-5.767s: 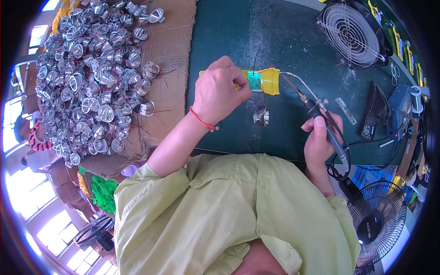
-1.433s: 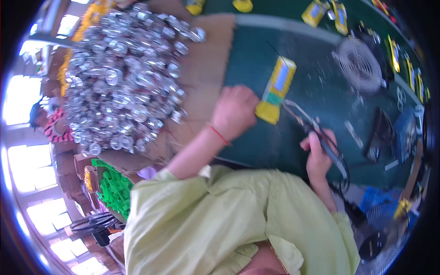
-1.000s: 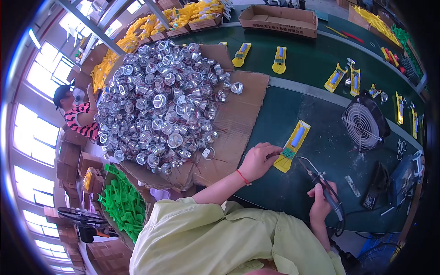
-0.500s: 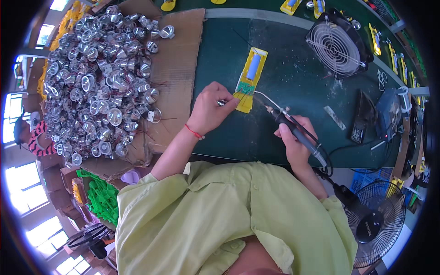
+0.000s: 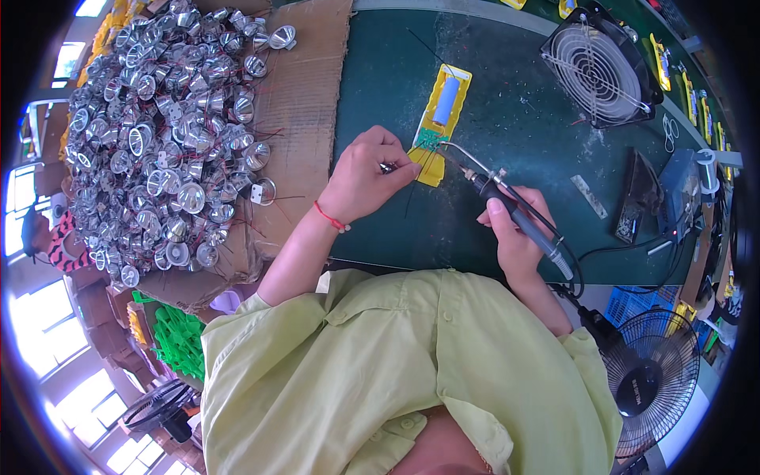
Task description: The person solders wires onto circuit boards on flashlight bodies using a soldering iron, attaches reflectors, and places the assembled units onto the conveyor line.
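Note:
A yellow plastic housing (image 5: pixel 432 173) lies on the green bench, holding a blue cylindrical battery (image 5: pixel 446 101) and a small green circuit board (image 5: pixel 431 139). Thin dark wires spread from the board. My left hand (image 5: pixel 369 176) is closed in a pinch at the housing's near left edge; a small silvery lamp reflector (image 5: pixel 386 167) shows partly between its fingers. The rest of the reflector is hidden by the hand. Wrapped round the dark handle of a soldering iron (image 5: pixel 511 207), my right hand (image 5: pixel 518 233) keeps the tip and its curved metal feed tube (image 5: pixel 467 152) beside the board.
Many silvery reflectors (image 5: pixel 170 142) with red wires are heaped on cardboard (image 5: pixel 297 111) at left. A square fan (image 5: pixel 595 67) stands far right. Near the right edge are a metal strip (image 5: pixel 589 196), a dark tray (image 5: pixel 636 198) and a solder spool (image 5: pixel 707 170). A person sits far left.
The whole view has shifted slightly, with the bench things appearing higher. Both hands keep their grips, and the iron stays at the board.

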The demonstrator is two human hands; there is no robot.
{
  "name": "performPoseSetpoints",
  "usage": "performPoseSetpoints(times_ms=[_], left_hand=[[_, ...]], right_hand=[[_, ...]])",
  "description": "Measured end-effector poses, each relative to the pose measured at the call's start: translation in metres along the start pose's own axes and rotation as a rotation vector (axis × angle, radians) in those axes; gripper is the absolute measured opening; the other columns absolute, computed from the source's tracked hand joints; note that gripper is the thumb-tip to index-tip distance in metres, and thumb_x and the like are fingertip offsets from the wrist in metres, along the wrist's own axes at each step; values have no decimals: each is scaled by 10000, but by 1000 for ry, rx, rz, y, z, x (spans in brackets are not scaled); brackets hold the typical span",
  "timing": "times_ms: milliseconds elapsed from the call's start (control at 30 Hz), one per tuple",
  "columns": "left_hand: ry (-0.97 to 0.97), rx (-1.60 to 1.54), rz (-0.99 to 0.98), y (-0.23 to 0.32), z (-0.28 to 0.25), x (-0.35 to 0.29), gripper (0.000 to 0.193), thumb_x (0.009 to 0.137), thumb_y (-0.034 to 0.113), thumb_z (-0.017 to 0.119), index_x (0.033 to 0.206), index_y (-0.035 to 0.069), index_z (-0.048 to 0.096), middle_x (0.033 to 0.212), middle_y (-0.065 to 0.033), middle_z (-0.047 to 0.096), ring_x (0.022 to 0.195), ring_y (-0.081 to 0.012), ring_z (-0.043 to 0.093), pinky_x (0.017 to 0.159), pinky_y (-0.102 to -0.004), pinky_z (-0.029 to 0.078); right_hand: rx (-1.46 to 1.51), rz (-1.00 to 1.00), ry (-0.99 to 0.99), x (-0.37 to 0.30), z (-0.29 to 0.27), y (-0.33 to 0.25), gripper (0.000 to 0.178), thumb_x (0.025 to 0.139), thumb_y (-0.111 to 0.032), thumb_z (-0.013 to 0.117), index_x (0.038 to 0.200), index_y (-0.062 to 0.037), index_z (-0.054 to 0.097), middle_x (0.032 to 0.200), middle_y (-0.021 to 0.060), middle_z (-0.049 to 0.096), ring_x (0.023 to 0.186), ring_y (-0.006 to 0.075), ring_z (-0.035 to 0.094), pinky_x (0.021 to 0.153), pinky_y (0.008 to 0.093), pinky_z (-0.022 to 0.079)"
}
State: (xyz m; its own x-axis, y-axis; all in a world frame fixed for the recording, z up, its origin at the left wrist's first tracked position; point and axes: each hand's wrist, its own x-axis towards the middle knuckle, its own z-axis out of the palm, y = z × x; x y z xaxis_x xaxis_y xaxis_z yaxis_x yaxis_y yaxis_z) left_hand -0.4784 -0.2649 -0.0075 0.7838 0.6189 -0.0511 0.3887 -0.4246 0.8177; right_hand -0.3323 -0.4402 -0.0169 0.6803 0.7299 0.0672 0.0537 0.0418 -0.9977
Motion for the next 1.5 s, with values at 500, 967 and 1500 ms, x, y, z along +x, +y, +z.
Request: performPoseSetpoints(times_ms=[500,967,1500], left_hand=[[-17,54,-11,-2,-2,3,116,761,141,683,763,28,659,832,-43,543,718,-144,530,622,-262,416],[-151,668,150,17,-24,58,450,824,118,574,1259,182,473,824,-87,638,716,-206,646,583,-310,508],[131,-11,229,18,10,14,180,719,141,708,867,51,659,776,-77,578,650,-230,592,579,-311,473]], right_hand=[[108,7,85,1,-10,-4,190,822,-33,605,954,52,498,763,134,603,599,142,612,545,238,516],[79,17,195,5,-46,2,198,823,-60,609,963,39,510,730,111,602,583,133,602,533,215,487],[76,-109,265,2,-63,-14,218,822,-70,590,984,46,502,680,128,603,567,157,600,529,230,483]])
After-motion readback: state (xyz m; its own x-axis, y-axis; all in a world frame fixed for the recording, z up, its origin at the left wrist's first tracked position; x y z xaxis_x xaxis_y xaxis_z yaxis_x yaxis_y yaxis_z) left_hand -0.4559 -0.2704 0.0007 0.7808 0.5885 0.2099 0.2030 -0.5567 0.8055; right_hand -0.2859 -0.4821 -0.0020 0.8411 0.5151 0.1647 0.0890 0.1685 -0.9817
